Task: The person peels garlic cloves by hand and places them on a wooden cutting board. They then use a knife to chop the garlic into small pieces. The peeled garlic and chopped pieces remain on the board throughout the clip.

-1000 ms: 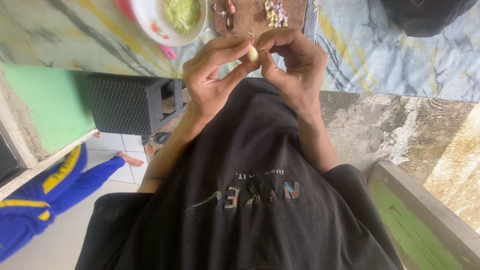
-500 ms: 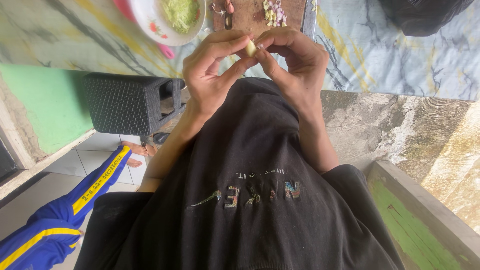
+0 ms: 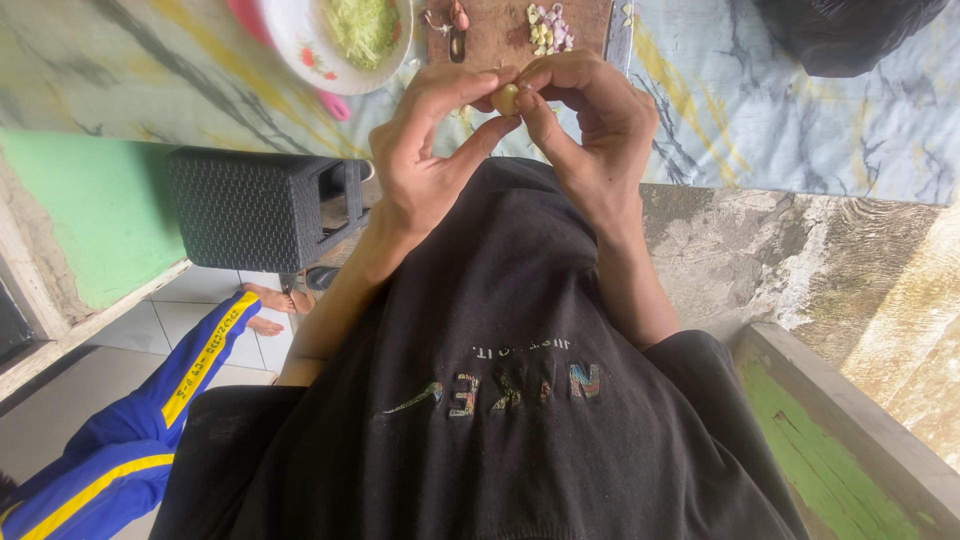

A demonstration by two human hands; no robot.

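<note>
A small pale yellowish clove is pinched between the fingertips of both hands, held up in front of my black shirt. My left hand grips it from the left with thumb and forefinger. From the right, my right hand curls its fingers over it. Just beyond the hands lies a brown cutting board with a heap of chopped pale and purple pieces.
A white plate with shredded green food sits at the top left on a patterned cloth. A black bag lies at the top right. A dark woven stool stands below left. Another person's blue-trousered leg and bare foot rest on the tiled floor.
The other person's blue leg has stretched further into view along the floor. My hands still hold the clove, with only small finger shifts.
</note>
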